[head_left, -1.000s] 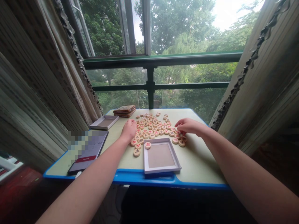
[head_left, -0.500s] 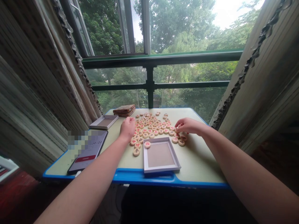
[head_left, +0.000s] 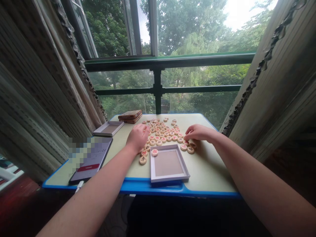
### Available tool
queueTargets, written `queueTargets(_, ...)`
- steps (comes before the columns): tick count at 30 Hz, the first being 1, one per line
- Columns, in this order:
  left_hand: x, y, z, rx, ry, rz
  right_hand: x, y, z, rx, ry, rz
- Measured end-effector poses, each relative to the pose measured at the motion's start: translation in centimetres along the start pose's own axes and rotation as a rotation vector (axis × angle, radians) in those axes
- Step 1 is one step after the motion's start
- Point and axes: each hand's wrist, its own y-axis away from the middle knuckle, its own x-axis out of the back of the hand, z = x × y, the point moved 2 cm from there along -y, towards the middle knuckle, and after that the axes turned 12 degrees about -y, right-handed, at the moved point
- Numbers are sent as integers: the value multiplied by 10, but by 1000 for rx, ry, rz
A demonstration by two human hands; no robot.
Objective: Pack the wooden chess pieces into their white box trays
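Observation:
Many round wooden xiangqi pieces [head_left: 159, 142], marked with red or black characters, lie face up across the table's middle. My left hand [head_left: 138, 137] reaches over the left edge of the spread. Its fingers are loosely bent and apart, with pieces partly hidden beneath; I see nothing held. At the right edge, my right hand [head_left: 199, 133] has thumb and fingertips drawn together at a xiangqi piece [head_left: 185, 142]. Between my forearms sits a shallow white box tray [head_left: 153, 174]. One piece with a red character [head_left: 154, 152] rests at its upper left corner.
A second shallow box tray [head_left: 99, 133] stands at the back left, beside a stack of brown flat boxes [head_left: 129, 116]. A phone [head_left: 92, 164] with a cable lies left of my left forearm. The table [head_left: 209, 179] has a blue rim; window railings and curtains lie beyond.
My left hand has moved right over the pieces, and its fingers have loosened from a tighter curl. My right hand stays at nearly the same place. The view has shifted slightly.

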Motion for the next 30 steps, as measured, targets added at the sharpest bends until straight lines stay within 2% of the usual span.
queueTargets(7,0,1,-1,-28,18,1,0,3,-3,49,-95,-25)
queueTargets(13,7,7,15,-228,177,-64,2,4,-3,25,1,7)
queueTargets(18,6,8,17,-259,182,-75,0,4,-7,67,40,49)
queueTargets(22,5,7,17,-274,159,-75,-8,7,-17,313,-64,121)
queueTargets(26,6,7,16,-248,165,-22,-29,23,-33,614,-137,1)
queueTargets(30,10,8,14,-198,172,96,-56,48,-49,960,-31,-119)
